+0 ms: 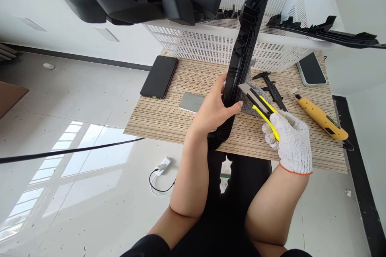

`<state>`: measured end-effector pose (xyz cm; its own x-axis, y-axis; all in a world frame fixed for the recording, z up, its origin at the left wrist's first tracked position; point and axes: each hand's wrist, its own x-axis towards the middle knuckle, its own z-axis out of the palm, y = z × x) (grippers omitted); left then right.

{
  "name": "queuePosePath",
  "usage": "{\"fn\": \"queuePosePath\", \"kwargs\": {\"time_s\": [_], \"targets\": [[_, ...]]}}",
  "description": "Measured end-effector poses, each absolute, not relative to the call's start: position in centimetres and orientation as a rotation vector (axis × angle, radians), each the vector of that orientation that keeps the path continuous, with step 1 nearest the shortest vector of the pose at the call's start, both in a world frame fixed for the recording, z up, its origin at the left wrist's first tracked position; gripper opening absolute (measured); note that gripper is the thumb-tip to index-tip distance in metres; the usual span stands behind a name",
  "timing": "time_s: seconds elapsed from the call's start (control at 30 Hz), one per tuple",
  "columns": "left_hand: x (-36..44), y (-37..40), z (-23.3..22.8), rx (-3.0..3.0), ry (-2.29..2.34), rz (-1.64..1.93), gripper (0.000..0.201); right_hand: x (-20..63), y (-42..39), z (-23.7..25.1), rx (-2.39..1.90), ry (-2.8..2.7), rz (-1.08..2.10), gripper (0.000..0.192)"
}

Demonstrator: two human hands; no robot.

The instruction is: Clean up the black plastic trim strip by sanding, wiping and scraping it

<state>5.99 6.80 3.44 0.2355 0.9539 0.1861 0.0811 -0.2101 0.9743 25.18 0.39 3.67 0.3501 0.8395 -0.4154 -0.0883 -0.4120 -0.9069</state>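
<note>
— Left hand [215, 108] bare, gripping black plastic trim [241, 60] upright over the desk [169, 112]; gloved right hand [291, 140] holds yellow utility knife [259, 106], blade at trim edge.
— Trimming step, probably; next needs steady, shallow strokes.

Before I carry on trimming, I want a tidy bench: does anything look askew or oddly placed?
The orange knife lies at the table's right edge, tip overhanging. Black parts stick out over the basket rim. Only the right hand is gloved; the left, holding the black strip, is bare.
</note>
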Motion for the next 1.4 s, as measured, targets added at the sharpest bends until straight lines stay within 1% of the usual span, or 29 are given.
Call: {"fn": "queuePosePath", "kwargs": {"time_s": [0.17,0.33,0.47,0.6,0.83,1.13,1.4], "targets": [[6.0,6.7,3.4,1.519,1.028,1.119,0.054,25.1,0.4,3.8,-1.662,-0.667,1.265,0.033],[6.2,6.4,3.5,1.443,1.037,1.008,0.029,24.9,0.3,4.2,-1.687,-0.661,1.284,0.028],[6.5,6.4,3.6,1.369,1.044,1.012,0.021,24.6,0.4,4.2,-1.682,-0.638,1.263,0.028],[6.7,6.4,3.6,1.366,1.087,1.021,0.02,24.2,0.7,4.3,-1.685,-0.607,1.254,0.027],[7.0,6.7,3.4,1.379,1.139,1.062,0.022,23.0,0.8,4.0,-1.619,-0.582,1.289,0.031],[7.1,7.0,3.1,1.368,1.104,1.087,0.022,21.3,0.0,3.4,-1.584,-0.55,1.147,0.027],[7.0,7.0,3.4,1.337,1.054,1.093,0.023,21.0,0.1,3.5,-1.597,-0.489,1.158,0.026]]}}
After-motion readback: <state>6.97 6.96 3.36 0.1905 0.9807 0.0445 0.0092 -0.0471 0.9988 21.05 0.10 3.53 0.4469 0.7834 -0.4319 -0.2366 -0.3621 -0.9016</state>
